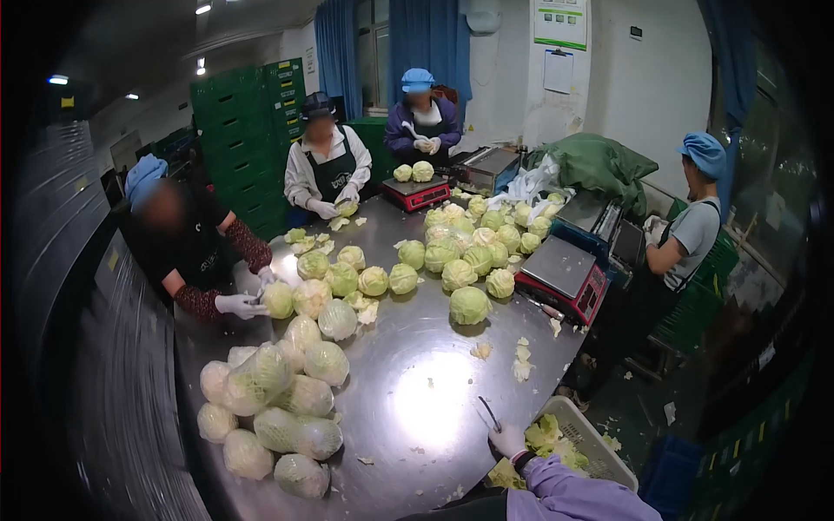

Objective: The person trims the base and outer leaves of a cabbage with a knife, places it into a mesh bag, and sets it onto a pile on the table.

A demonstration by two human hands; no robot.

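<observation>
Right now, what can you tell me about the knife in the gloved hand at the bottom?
The knife is small and thin, with a dark, narrow blade, seemingly metal. It slants up and left over the steel table. The right hand, in a white glove, is closed around its handle, which is hidden. Nothing else touches the blade; whether its tip meets the table cannot be told.

Dim room, ceiling lamps (202,9) upper left; glare patch on steel table (426,404); fisheye bending, black vignette at edges.

Produce packing room, cabbages (469,306), scales (563,276) (green crates (239,130))
</observation>
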